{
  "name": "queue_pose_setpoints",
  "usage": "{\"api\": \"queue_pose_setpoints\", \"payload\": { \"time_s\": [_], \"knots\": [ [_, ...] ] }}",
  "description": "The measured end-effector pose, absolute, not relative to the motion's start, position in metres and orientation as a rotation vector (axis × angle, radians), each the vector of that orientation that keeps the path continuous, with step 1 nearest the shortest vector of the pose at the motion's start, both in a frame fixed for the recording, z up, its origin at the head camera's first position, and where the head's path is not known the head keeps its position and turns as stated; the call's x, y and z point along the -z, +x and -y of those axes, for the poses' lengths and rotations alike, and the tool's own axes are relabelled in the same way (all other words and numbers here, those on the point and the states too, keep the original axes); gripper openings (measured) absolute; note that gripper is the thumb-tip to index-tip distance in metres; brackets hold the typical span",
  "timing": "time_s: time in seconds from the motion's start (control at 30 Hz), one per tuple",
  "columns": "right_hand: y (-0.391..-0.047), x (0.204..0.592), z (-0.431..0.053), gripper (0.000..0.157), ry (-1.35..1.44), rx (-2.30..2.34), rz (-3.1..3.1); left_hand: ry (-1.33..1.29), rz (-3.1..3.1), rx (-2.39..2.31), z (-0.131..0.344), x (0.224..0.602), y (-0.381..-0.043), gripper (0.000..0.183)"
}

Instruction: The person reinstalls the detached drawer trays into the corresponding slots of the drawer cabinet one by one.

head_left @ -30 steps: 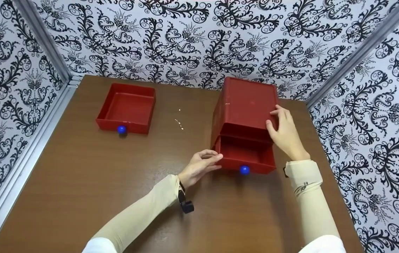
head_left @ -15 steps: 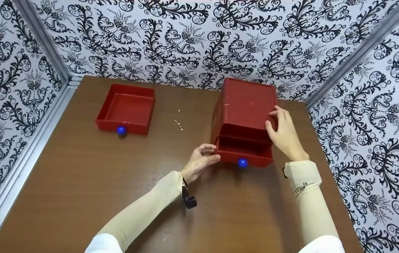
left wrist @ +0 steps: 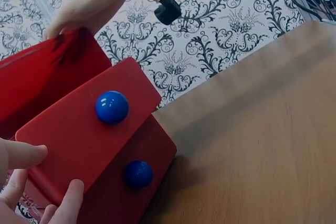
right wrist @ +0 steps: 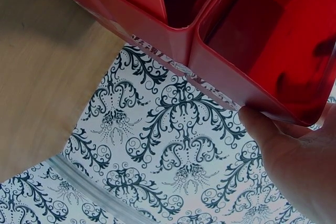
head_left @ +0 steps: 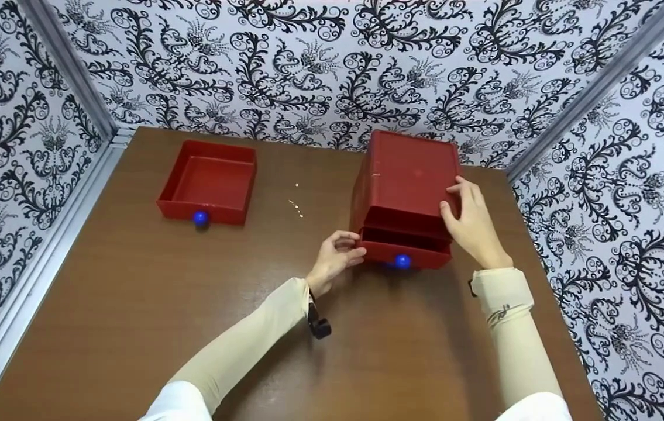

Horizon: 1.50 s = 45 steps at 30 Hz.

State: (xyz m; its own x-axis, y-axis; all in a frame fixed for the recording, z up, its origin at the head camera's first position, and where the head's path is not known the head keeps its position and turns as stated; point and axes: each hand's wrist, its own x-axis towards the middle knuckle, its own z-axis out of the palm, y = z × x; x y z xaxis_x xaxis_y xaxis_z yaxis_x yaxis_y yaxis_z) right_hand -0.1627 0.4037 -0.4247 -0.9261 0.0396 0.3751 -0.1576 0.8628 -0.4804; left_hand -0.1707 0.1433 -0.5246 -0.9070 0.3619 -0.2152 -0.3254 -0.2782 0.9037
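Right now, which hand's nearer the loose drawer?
Left. The left hand is right of the loose drawer, touching the partly open drawer; the right hand is farther right, on the red cabinet.

Bright light leaves soft shadows and faint glare on the table (head_left: 133,304).

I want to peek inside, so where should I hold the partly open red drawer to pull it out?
Probably by the blue knob on the drawer, coming straight from the front. The knob is round and sticks out, so fingers could wrap around it, and nothing covers it. The drawer slides out frontward from the cabinet, so that side seems best.
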Motion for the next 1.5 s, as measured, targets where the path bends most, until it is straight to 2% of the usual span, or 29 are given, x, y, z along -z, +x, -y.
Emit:
{"api": "queue_pose_setpoints", "payload": {
  "time_s": [1.5],
  "knots": [
    [-0.163, 0.425, -0.404, 0.033, 0.085, -0.741, 2.664, 0.098, -1.927, -2.121, -0.154, 0.533, -0.195, 0.028]
  ]
}}
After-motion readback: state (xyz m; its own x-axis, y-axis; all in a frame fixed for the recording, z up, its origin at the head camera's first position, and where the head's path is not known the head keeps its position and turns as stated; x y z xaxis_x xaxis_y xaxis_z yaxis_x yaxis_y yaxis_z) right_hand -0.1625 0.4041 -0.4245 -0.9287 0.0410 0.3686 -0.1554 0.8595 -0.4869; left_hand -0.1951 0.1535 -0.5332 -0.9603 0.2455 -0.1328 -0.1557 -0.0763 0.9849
